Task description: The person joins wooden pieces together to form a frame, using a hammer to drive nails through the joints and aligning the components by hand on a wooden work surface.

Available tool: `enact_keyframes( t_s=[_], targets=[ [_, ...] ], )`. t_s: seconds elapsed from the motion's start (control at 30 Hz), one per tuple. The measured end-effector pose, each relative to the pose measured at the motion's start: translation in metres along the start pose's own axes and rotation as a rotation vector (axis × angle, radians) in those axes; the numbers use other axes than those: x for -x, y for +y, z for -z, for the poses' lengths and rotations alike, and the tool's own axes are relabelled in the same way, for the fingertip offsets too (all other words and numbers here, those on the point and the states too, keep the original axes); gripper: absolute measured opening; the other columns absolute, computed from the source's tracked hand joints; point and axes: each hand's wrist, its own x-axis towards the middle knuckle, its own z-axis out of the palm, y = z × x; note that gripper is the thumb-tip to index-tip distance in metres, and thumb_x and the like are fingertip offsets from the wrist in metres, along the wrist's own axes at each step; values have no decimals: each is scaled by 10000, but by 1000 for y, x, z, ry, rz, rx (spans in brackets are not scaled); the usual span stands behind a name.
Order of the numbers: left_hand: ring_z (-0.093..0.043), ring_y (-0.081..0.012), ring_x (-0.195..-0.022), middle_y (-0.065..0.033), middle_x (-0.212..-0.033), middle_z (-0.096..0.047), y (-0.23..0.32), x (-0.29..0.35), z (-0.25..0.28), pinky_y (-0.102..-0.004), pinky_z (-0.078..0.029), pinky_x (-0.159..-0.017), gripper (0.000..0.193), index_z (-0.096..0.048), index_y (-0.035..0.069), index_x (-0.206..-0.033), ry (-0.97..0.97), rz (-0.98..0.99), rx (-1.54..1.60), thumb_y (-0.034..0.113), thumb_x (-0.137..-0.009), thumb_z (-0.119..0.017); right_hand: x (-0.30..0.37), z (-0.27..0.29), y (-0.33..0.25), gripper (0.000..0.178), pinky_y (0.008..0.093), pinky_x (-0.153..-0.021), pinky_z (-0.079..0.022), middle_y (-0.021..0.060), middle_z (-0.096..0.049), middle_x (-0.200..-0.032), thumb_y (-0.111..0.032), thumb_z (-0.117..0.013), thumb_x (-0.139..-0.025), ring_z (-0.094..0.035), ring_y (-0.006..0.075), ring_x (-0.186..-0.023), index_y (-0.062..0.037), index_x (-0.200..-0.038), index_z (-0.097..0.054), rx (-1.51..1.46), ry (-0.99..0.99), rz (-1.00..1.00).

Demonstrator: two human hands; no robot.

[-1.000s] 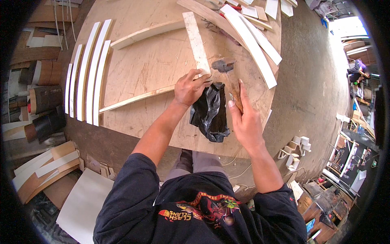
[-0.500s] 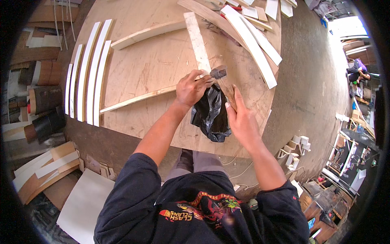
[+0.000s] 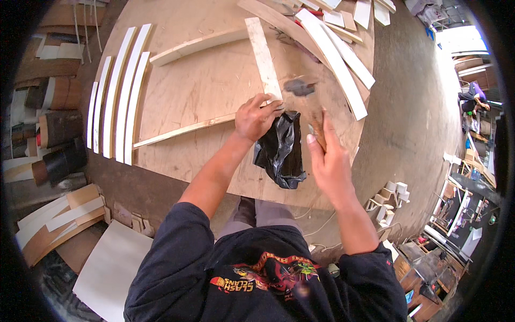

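Observation:
My right hand (image 3: pixel 331 163) is closed around the wooden handle of a hammer (image 3: pixel 300 87). Motion blurs the hammer's head, which hangs just right of a frame corner, apart from it. At that corner my left hand (image 3: pixel 253 118) is closed on the end of a thin wooden strip (image 3: pixel 188 130), its fingertips by the lower end of an upright wooden strip (image 3: pixel 263 59). Whether a nail is between those fingers cannot be made out. Another board (image 3: pixel 198 45) joins the upright strip farther away. Below the corner, a crumpled black plastic bag (image 3: pixel 280 153) lies on the plywood tabletop (image 3: pixel 206 169).
Several white-faced strips (image 3: pixel 129 91) lie side by side at the tabletop's left. Long white boards (image 3: pixel 335 61) and offcuts crowd its far right. Stacked wood (image 3: pixel 64 214) and a white sheet (image 3: pixel 112 273) are on the floor at left. A person (image 3: pixel 473 99) is far off at right.
The hammer has lifted away from the corner, up and to the right, together with my right hand. My left hand keeps its place at the corner.

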Motion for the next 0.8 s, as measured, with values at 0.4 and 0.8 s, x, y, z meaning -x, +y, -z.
enact_keyframes(
  t_s=[0.4, 0.8],
  targets=[
    [-736, -229, -861, -23, -1071, -713, 1, 0, 1, -354, -602, -720, 254, -830, 201, -1014, -13, 1, -30, 235, -766, -871, 2, 0, -11, 617, 571, -674, -544, 310, -706, -874, -240, -568, -1064, -707, 495, -808, -135, -1622, -326, 26, 13, 21],
    [-735, -261, -943, -61, -1083, -727, -1, -2, 2, -373, -613, -789, 329, -823, 162, -1039, -27, -8, 10, 243, -734, -915, -24, -25, 55, 358, 425, -614, -555, 203, -669, -734, -289, -710, -987, -710, 306, -646, 40, -1098, -623, -93, -51, -412]
  ],
)
